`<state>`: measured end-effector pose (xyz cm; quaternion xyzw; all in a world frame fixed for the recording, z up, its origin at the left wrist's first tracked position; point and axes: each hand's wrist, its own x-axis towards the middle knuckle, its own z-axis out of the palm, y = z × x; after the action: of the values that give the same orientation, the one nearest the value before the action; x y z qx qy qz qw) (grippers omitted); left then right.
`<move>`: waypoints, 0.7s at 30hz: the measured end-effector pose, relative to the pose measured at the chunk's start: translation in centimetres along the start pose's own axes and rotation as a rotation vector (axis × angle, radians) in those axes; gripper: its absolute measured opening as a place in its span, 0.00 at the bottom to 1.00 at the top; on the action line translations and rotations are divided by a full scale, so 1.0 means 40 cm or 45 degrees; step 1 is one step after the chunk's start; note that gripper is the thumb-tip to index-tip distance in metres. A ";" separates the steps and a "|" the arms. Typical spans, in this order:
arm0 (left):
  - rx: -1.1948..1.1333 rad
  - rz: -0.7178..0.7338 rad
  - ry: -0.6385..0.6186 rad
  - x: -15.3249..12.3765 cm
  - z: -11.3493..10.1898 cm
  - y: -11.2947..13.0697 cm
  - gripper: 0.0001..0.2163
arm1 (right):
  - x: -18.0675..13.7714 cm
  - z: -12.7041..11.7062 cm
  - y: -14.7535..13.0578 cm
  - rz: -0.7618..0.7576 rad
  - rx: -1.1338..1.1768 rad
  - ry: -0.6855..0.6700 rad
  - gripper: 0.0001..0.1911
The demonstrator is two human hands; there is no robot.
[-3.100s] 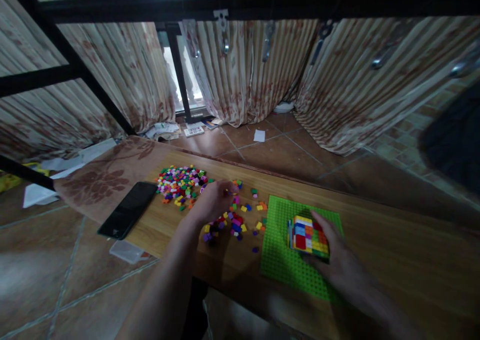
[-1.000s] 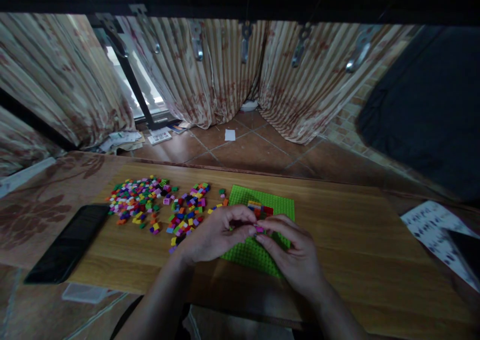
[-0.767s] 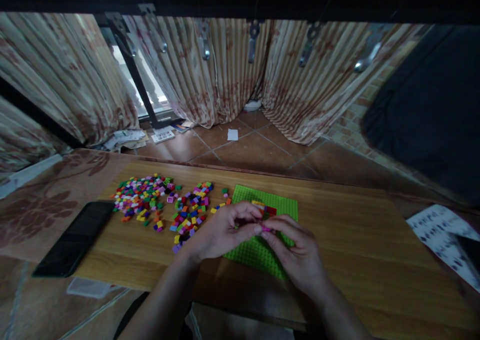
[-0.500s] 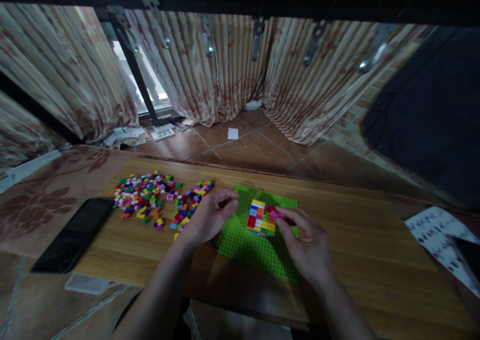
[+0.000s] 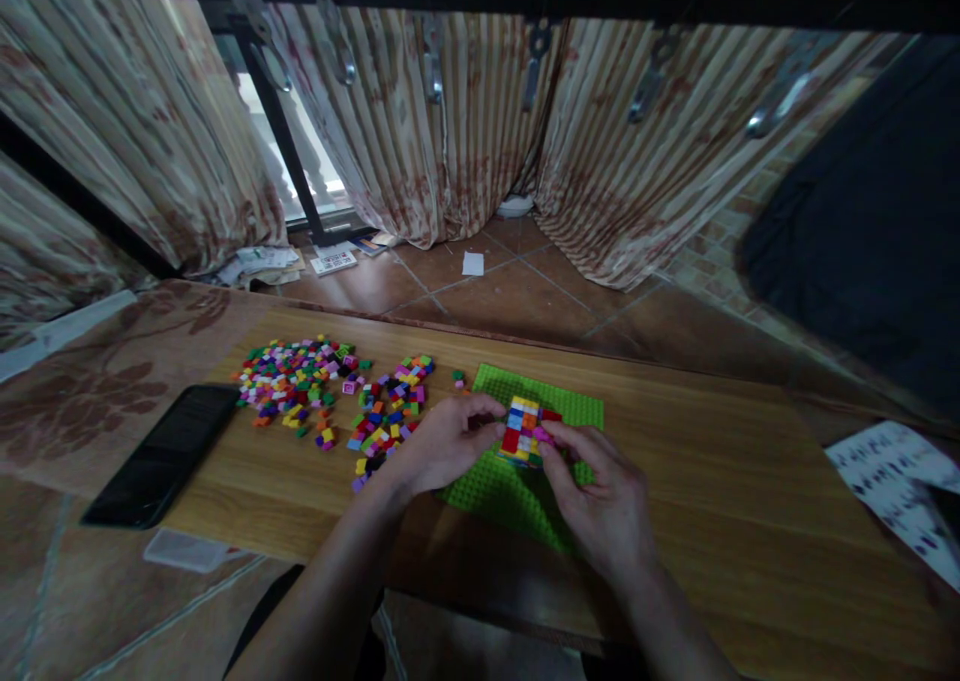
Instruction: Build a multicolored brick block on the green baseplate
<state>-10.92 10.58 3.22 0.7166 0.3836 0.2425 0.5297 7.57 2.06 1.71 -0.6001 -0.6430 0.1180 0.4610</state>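
Observation:
A small multicoloured block of bricks (image 5: 523, 426) stands on a green baseplate (image 5: 570, 411) on the wooden table (image 5: 705, 471). My left hand (image 5: 442, 441) curls against the block's left side, fingers bent onto it. My right hand (image 5: 600, 506) pinches a small pink brick (image 5: 545, 435) at the block's right edge. Left of the baseplate lie two heaps of loose coloured bricks (image 5: 386, 416), the farther heap of bricks (image 5: 292, 376) being larger.
A black phone (image 5: 161, 453) lies on the table's left end. A printed sheet (image 5: 892, 486) sits at the right edge. Beyond the table are tiled floor, striped curtains (image 5: 450, 131), scattered papers (image 5: 262, 259) and a dark cloth (image 5: 862, 231) at right.
The left hand went from the loose bricks to the right hand, which took a pink brick. Both hands have now closed in on the block from either side.

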 end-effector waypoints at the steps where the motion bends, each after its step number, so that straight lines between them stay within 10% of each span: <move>1: 0.006 0.004 0.001 -0.001 -0.002 0.002 0.09 | 0.000 -0.001 0.000 0.021 0.012 0.013 0.09; 16: 0.059 0.054 0.083 0.000 -0.031 -0.015 0.07 | 0.011 -0.010 0.006 0.108 -0.016 0.025 0.08; 21: -0.032 0.060 0.217 -0.023 -0.119 -0.016 0.08 | 0.011 -0.030 0.005 0.087 -0.034 0.130 0.07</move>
<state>-15.24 12.66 4.21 0.6954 0.4072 0.3199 0.4983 8.63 2.01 2.43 -0.6331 -0.5994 0.0943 0.4807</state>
